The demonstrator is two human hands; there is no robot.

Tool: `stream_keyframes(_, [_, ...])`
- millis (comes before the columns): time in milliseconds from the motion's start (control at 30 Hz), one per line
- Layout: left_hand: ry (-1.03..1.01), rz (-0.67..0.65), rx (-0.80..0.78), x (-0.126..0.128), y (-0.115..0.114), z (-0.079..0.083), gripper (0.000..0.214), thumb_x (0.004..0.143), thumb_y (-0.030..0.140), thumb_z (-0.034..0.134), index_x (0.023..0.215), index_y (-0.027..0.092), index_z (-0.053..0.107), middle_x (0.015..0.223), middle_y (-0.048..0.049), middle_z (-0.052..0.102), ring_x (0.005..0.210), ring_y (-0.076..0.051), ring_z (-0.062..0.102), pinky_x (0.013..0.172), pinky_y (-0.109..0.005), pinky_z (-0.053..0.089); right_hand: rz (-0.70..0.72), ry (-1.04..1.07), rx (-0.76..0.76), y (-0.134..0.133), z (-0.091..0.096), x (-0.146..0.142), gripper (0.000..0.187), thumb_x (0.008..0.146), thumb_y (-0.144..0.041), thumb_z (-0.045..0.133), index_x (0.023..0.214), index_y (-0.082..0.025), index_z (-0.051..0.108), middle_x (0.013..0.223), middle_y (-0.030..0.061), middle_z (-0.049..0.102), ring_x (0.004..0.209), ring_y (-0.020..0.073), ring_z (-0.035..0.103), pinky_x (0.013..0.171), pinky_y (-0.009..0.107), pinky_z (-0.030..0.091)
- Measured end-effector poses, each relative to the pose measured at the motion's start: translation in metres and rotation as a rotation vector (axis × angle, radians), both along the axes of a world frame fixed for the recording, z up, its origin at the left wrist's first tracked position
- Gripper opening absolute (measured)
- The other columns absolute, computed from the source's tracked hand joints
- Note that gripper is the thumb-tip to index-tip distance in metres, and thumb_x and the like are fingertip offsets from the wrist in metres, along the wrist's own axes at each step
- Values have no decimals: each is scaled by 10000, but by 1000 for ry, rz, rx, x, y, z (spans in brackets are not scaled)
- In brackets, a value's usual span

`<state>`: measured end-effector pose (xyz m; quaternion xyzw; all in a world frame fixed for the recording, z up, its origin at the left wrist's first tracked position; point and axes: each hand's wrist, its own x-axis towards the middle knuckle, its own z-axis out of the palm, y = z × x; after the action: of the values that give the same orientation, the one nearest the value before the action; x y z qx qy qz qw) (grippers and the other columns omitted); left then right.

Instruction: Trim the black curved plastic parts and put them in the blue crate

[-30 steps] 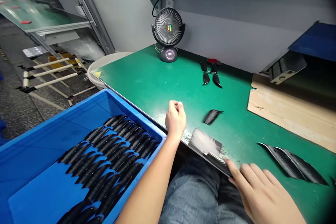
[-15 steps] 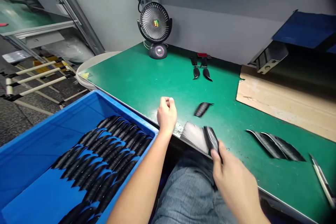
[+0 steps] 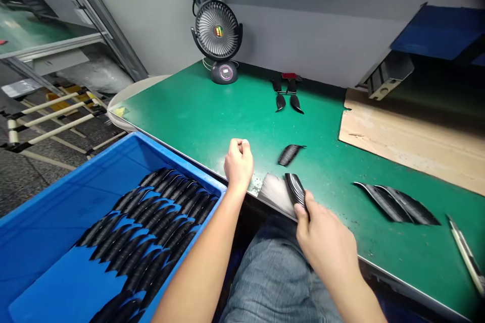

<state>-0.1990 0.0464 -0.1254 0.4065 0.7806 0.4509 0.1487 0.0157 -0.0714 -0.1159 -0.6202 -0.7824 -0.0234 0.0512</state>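
My right hand (image 3: 328, 234) grips a black curved plastic piece (image 3: 294, 189) by its near end. The piece is tilted over a grey, sandpaper-like sheet (image 3: 275, 191) lying at the table's front edge; its lower side seems to touch the sheet, though I cannot tell for sure. Curled into a fist, my left hand (image 3: 239, 162) rests by the same edge, left of the sheet, and I see nothing in it. Another black curved piece (image 3: 290, 154) lies just beyond the sheet. Two longer black pieces (image 3: 396, 204) overlap to the right of my right hand.
At left stands a blue bin (image 3: 49, 199) with rows of similar black pieces (image 3: 151, 227). Farther back are a small fan (image 3: 217, 35) and several black parts with a red one (image 3: 288, 92). Cardboard (image 3: 409, 146) and a knife-like tool (image 3: 465, 252) lie on the right.
My right hand has moved a little up and to the left with the black curved piece, across the grey sheet. My left fist stays put. The whole view has shifted slightly.
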Motion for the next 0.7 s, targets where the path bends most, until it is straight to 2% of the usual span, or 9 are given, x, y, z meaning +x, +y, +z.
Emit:
stream_keyframes(167, [5,-8,-10,0,-1,2,246,931,412,372,894,236,539,713,7,643,666,-178,589,593,-249,335,148,15,105,1,0,0,338,979,-312,370,1203,-104,515,761,66,664,620,195,640,482,267,470])
stream_keyframes(300, [17,-9,2,-1,-5,1,255,938,409,347,907,232,529,734,8,641,683,-170,589,602,-244,342,56,-57,66,8,5,-5,302,965,-285,404,1208,-140,509,740,51,632,669,228,630,471,290,423])
stream_keyframes(433, [36,-34,-14,-1,-7,1,253,942,406,350,917,231,531,733,14,647,653,-162,585,578,-245,335,191,-65,168,5,3,5,338,985,-311,335,1224,-128,489,719,44,591,652,199,607,439,260,386])
stream_keyframes(533, [72,-45,-48,-1,-5,1,221,921,424,406,900,249,540,722,26,653,655,-177,590,556,-256,298,274,-135,263,16,1,1,314,949,-245,420,1208,-91,505,701,46,555,658,208,582,442,269,362])
stream_keyframes(633, [97,-34,-76,0,-3,2,212,920,428,408,897,261,537,719,32,654,664,-187,595,552,-263,281,366,-167,249,33,8,-3,332,893,-176,490,1208,-76,516,731,60,548,698,228,560,480,291,376])
stream_keyframes(700, [104,-28,-90,0,-3,3,221,928,431,391,907,266,537,742,31,664,681,-189,604,557,-266,285,477,-185,264,38,17,1,376,840,-102,485,1213,-67,515,710,53,521,658,223,526,497,307,383])
